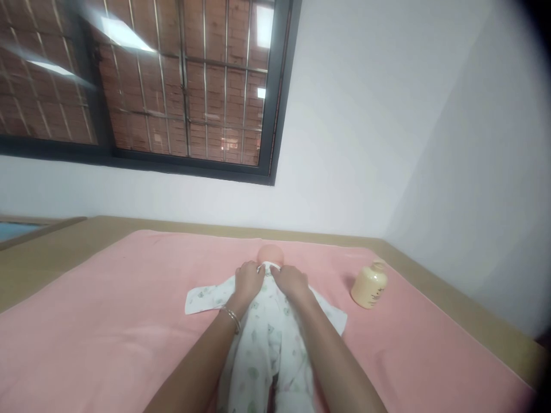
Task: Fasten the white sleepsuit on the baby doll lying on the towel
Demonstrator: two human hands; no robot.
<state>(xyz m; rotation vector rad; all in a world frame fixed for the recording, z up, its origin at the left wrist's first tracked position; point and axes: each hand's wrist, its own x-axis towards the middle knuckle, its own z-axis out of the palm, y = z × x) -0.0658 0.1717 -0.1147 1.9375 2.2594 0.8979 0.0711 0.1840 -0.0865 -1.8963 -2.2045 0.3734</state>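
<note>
A doll lies on its back on a pink cloth point(129, 298), its round, bald head point(271, 253) pointing away from me. Over it is a white baby romper point(253, 355) with small green prints, both sleeves spread out sideways. At the collar, my left hand point(249, 280) is closed with its fingertips on the fabric left of the neck. A bracelet point(233, 319) circles that wrist. My right hand point(291, 282) pinches the collar on the other side, close to the head. Most of the doll's body is hidden under the romper and my forearms.
On the cloth to the right stands a cream pump bottle point(369, 285) with dark lettering. A wooden rim point(456, 295) borders the padded surface. Behind it rises a white wall point(344, 143) with a dark-framed, barred window point(185, 166) at the upper left.
</note>
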